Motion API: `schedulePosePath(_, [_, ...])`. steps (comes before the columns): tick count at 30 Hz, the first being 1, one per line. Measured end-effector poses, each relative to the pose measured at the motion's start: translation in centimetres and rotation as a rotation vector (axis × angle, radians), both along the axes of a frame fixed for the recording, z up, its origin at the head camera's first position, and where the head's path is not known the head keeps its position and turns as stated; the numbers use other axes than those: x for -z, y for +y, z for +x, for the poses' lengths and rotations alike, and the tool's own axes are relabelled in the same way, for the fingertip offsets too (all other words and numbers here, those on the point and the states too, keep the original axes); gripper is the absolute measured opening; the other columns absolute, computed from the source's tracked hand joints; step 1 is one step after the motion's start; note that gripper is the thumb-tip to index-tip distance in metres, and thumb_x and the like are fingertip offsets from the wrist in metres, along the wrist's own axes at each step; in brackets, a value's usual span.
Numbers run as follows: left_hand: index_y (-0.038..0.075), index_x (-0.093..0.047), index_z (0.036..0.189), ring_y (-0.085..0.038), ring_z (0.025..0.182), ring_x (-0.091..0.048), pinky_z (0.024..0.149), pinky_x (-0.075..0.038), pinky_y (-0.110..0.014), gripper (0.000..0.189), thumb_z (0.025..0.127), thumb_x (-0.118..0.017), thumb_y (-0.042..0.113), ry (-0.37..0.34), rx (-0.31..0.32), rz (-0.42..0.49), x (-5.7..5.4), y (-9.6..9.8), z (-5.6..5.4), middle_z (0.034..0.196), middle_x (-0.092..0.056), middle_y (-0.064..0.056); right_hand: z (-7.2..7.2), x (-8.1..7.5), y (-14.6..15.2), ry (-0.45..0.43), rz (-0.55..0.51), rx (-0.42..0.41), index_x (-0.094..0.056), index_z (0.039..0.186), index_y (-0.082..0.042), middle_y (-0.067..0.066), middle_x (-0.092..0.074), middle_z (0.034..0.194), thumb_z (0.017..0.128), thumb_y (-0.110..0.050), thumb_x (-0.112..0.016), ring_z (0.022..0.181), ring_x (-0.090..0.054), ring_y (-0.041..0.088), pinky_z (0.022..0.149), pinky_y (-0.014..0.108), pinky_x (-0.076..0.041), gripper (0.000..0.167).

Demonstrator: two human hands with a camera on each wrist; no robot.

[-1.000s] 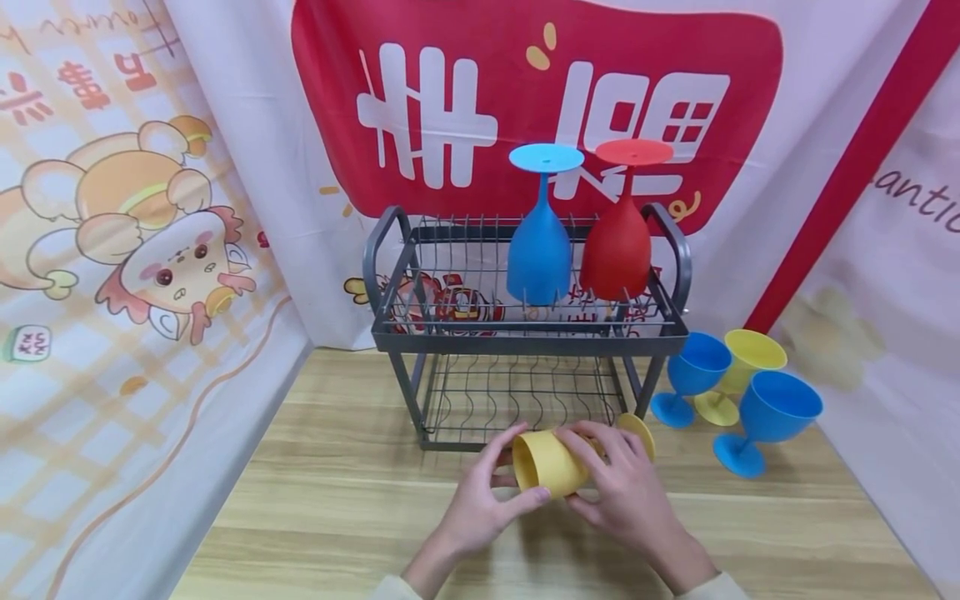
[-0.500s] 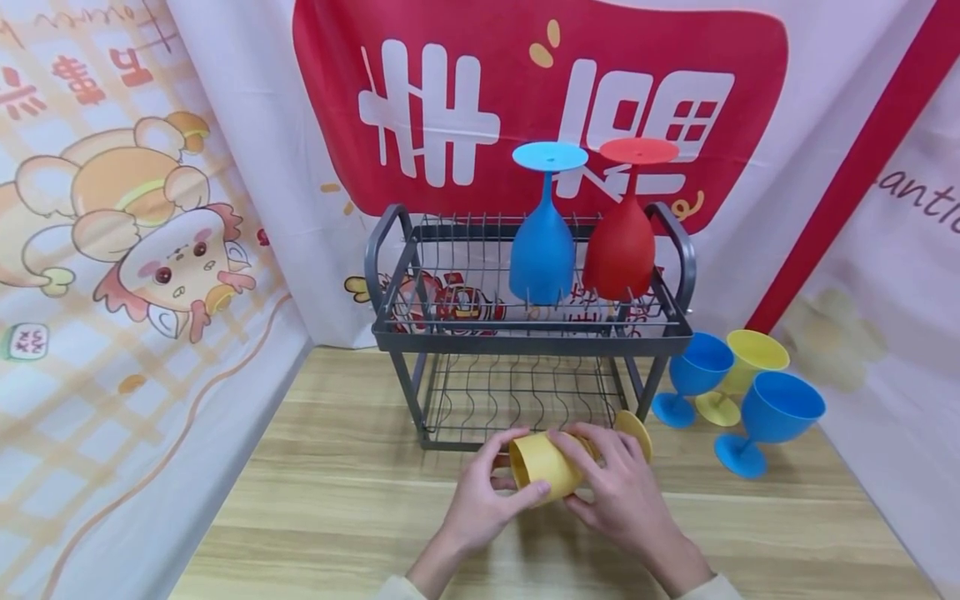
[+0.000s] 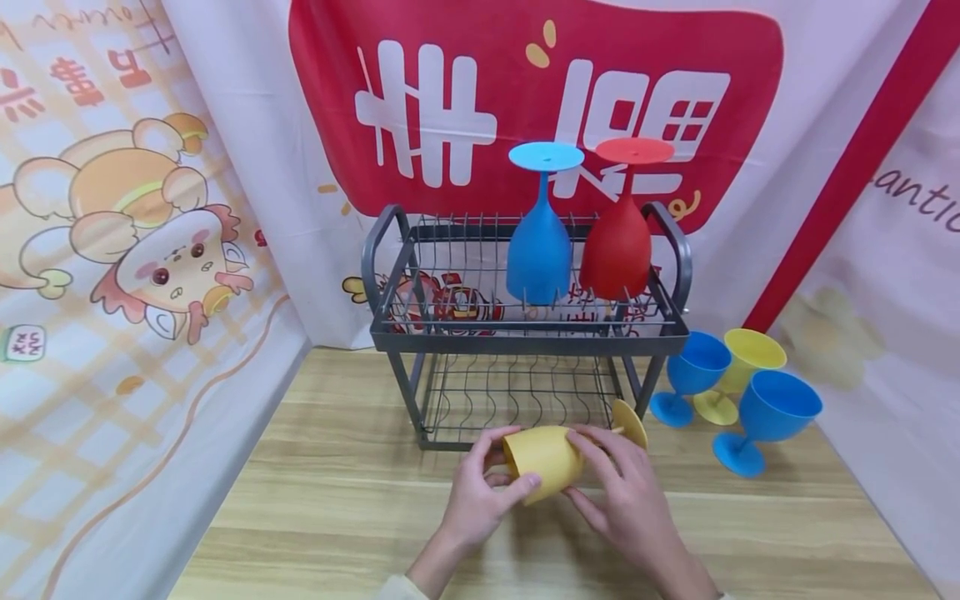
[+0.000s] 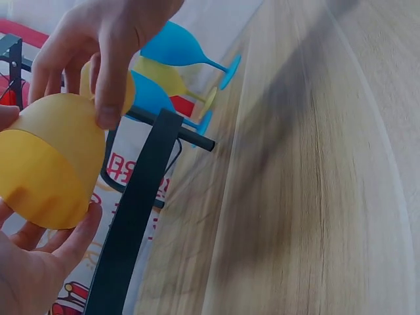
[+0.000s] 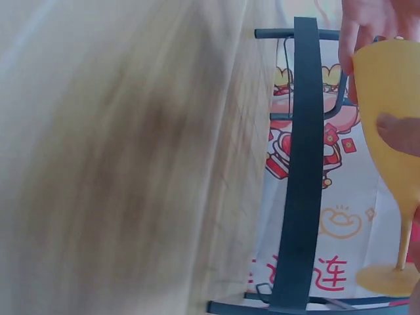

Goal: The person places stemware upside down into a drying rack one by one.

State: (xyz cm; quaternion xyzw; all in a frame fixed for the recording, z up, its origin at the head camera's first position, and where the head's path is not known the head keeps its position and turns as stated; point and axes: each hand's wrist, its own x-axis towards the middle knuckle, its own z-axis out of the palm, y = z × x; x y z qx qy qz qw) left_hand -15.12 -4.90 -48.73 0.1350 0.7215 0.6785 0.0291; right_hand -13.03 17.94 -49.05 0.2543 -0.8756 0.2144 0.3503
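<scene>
Wood-grain tbl [image 3: 322,508], printed cloth [image 3: 517,33] behind; L hand [image 3: 480,498] & R hand [image 3: 628,492] grip yellow goblet [image 3: 546,458], stem [image 5: 405,236] part-hid in head view.

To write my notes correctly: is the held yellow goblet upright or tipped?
The held goblet is tipped sideways: its mouth faces the left hand, its base shows beyond the right hand.

Head view: bright, even, sharp at left hand [image 3: 480,492] and right hand [image 3: 633,504]. Light falls from above; feet of upturned blue goblet [image 3: 538,254] and red goblet [image 3: 617,252], beyond the hands, show paler than their bowls. Soft shadow lies on wood-grain tabletop [image 3: 337,483] beneath the hands.
Left wrist view: dimmer; broad shadow beside the hands; dark patches inside yellow goblet [image 4: 62,125].
Right wrist view: hazy; grain smeared, washed-out pale farthest from right hand.
</scene>
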Motion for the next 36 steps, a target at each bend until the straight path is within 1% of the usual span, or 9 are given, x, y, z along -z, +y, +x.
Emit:
schedulePosePath(3, [0.01,-0.055,0.144,-0.03,0.118,-0.065,0.091,-0.064,-0.028,0.068,0.084,-0.086,0.014,0.008,-0.016,0.022,0.1,0.0,0.0,0.141,-0.06,-0.02,0.4,0.2,0.1,0.023,-0.134,-0.025,-0.068,0.135,-0.004,0.018,-0.066,0.136,0.088,-0.038,-0.085,0.122,-0.061,0.035,0.123,0.019,-0.035,0.06])
schedulePosePath(7, [0.005,-0.051,0.144,-0.031,0.118,-0.066,0.09,-0.064,-0.029,0.069,0.084,-0.085,0.012,0.013,-0.025,0.05,0.0,0.1,0.0,0.143,-0.058,-0.023,0.8,0.5,-0.1,-0.055,-0.269,0.011,-0.069,0.13,-0.003,0.015,-0.068,0.133,0.084,-0.033,-0.09,0.122,-0.062,0.032,0.12,0.008,-0.033,0.058])
schedulePosePath(10, [0.005,-0.05,0.144,-0.031,0.119,-0.065,0.09,-0.065,-0.031,0.068,0.085,-0.083,0.008,0.008,-0.014,0.098,0.1,0.3,0.0,0.143,-0.057,-0.024,1.2,0.5,-0.4,-0.239,-0.361,0.101,-0.068,0.134,-0.012,0.004,-0.069,0.134,0.077,-0.025,-0.095,0.122,-0.064,0.02,0.111,0.013,-0.047,0.064])
schedulePosePath(13, [0.004,-0.049,0.144,-0.03,0.123,-0.064,0.094,-0.065,-0.034,0.069,0.084,-0.082,0.004,0.013,0.008,0.153,0.3,0.6,0.0,0.145,-0.055,-0.024,1.4,0.2,-0.7,-0.475,-0.501,0.156,-0.065,0.14,-0.02,-0.005,-0.07,0.136,0.085,-0.031,-0.091,0.121,-0.064,0.008,0.103,0.024,-0.056,0.062])
schedulePosePath(16, [0.003,-0.047,0.145,-0.028,0.127,-0.062,0.097,-0.064,-0.036,0.069,0.085,-0.081,0.004,0.008,0.044,0.193,0.6,0.8,0.0,0.148,-0.052,-0.023,1.4,-0.2,-0.9,-0.68,-0.691,0.135,-0.062,0.144,-0.021,-0.002,-0.07,0.138,0.091,-0.034,-0.084,0.118,-0.065,0.004,0.104,0.03,-0.057,0.059])
schedulePosePath(20, [0.001,-0.045,0.146,-0.028,0.129,-0.062,0.102,-0.062,-0.037,0.07,0.086,-0.081,0.006,-0.013,0.114,0.224,1.1,0.9,0.0,0.149,-0.049,-0.024,1.3,-0.5,-1.0,-0.827,-0.889,0.078,-0.06,0.146,-0.013,0.01,-0.068,0.14,0.093,-0.026,-0.083,0.117,-0.068,0.006,0.103,0.02,-0.056,0.059])
schedulePosePath(26, [-0.003,-0.04,0.148,-0.031,0.133,-0.061,0.106,-0.06,-0.039,0.074,0.087,-0.08,0.006,-0.035,0.189,0.24,1.6,0.8,0.0,0.152,-0.046,-0.025,1.2,-0.2,-1.1,-0.929,-1.054,-0.035,-0.045,0.156,0.0,0.027,-0.052,0.157,0.097,-0.011,-0.075,0.141,-0.057,0.029,0.101,0.015,-0.054,0.067])
schedulePosePath(30, [-0.004,-0.037,0.149,-0.034,0.134,-0.061,0.102,-0.062,-0.039,0.076,0.086,-0.08,0.005,-0.055,0.208,0.235,1.7,0.8,0.1,0.154,-0.045,-0.025,1.2,0.1,-1.2,-0.96,-1.079,-0.073,-0.038,0.159,0.005,0.029,-0.046,0.161,0.098,-0.007,-0.073,0.147,-0.049,0.039,0.102,0.013,-0.053,0.072])
schedulePosePath(36, [0.0,-0.039,0.148,-0.032,0.13,-0.063,0.102,-0.062,-0.035,0.079,0.084,-0.084,0.005,-0.094,0.198,0.182,2.2,0.6,0.3,0.152,-0.049,-0.02,1.5,0.0,-1.4,-0.95,-1.06,-0.056,-0.043,0.157,0.001,0.027,-0.05,0.159,0.094,-0.008,-0.078,0.144,-0.056,0.034,0.102,0.012,-0.052,0.073])
